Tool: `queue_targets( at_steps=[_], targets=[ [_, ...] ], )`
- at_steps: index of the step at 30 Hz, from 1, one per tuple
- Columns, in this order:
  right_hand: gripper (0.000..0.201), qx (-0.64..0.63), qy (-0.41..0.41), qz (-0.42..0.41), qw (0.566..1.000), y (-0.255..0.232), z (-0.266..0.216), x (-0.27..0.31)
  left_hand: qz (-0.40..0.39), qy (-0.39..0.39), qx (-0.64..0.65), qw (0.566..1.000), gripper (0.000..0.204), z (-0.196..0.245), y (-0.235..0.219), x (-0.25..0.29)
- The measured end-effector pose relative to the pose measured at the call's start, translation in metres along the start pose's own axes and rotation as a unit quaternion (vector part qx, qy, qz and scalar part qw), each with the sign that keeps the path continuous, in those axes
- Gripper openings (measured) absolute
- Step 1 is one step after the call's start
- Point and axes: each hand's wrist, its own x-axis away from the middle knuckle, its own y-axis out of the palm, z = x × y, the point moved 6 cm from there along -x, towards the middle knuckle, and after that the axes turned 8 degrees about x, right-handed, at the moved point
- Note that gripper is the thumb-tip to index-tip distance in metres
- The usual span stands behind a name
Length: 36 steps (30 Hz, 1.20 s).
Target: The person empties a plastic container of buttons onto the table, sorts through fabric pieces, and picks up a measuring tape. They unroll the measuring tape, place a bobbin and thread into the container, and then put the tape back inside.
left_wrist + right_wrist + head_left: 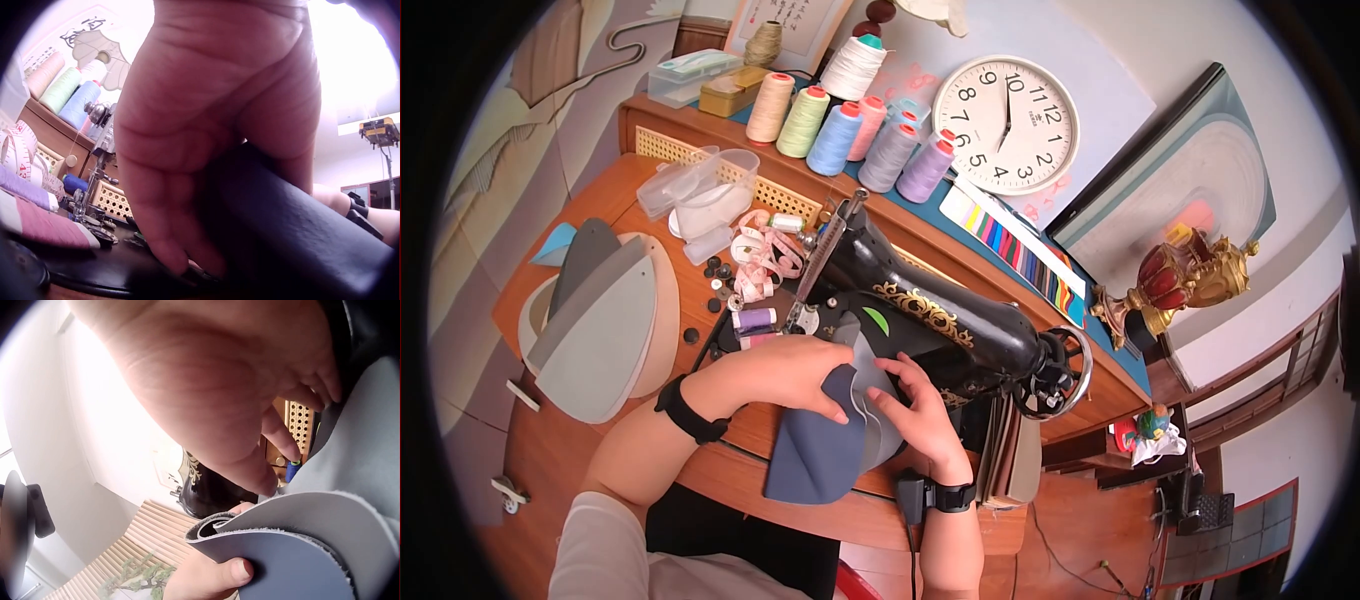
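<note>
My left hand pinches a dark blue leather piece, the thumb on its near face and the fingers behind. This piece curls over at the top beside a grey leather piece; both show fuzzy cut edges in the right wrist view. Against the grey leather rests my right hand, its fingers spread and its thumb tip by the sheet's edge. Just beyond both hands stands a black sewing machine with gold ornament. A bright green patch shows near its bed. Most left fingertips are hidden in the head view.
Left of the machine lie thread spools, a pink tape measure, dark buttons and clear boxes. Cut leather pieces are stacked at the table's left. Thread cones and a clock stand on the back shelf.
</note>
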Motion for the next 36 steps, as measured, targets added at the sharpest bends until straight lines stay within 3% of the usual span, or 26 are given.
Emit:
queue_targets(
  at_steps=[9, 15, 18, 20, 21, 24, 26, 29, 32, 36],
  targets=[
    [0.037, -0.041, -0.023, 0.069, 0.997, -0.006, 0.002, -0.004, -0.014, -0.011, 0.019, 1.000, 0.064, -0.003, 0.004, -0.001],
    [0.041, -0.040, 0.009, 0.116, 0.992, -0.012, -0.007, 0.002, -0.005, -0.013, 0.016, 1.000, 0.063, -0.003, 0.005, -0.001],
    [0.032, -0.011, 0.029, 0.084, 0.996, -0.014, -0.012, 0.005, 0.002, -0.017, 0.017, 1.000, 0.062, 0.000, 0.004, -0.001],
    [0.020, 0.128, 0.047, 0.066, 0.989, -0.019, -0.016, 0.007, 0.022, -0.002, 0.034, 0.999, 0.061, 0.002, 0.002, -0.001],
    [0.020, 0.128, 0.047, 0.066, 0.989, -0.022, -0.016, 0.007, 0.022, -0.002, 0.034, 0.999, 0.061, 0.001, 0.003, -0.002],
    [0.010, 0.098, 0.073, 0.040, 0.992, -0.021, -0.010, 0.009, 0.024, 0.008, 0.041, 0.999, 0.061, 0.001, 0.004, -0.002],
    [0.006, -0.108, -0.006, 0.006, 0.994, -0.013, -0.018, 0.009, 0.020, 0.002, 0.071, 0.997, 0.072, 0.001, 0.005, -0.003],
    [0.004, -0.190, -0.014, -0.034, 0.981, -0.005, -0.028, 0.011, 0.018, -0.026, 0.126, 0.992, 0.089, 0.017, -0.003, 0.001],
    [0.007, -0.178, -0.070, -0.021, 0.981, -0.002, -0.032, 0.009, 0.000, 0.018, 0.124, 0.992, 0.092, 0.018, 0.001, -0.001],
    [0.011, -0.225, -0.043, -0.058, 0.972, -0.003, -0.034, 0.014, -0.017, 0.071, 0.102, 0.992, 0.092, 0.014, 0.006, -0.003]
  ],
)
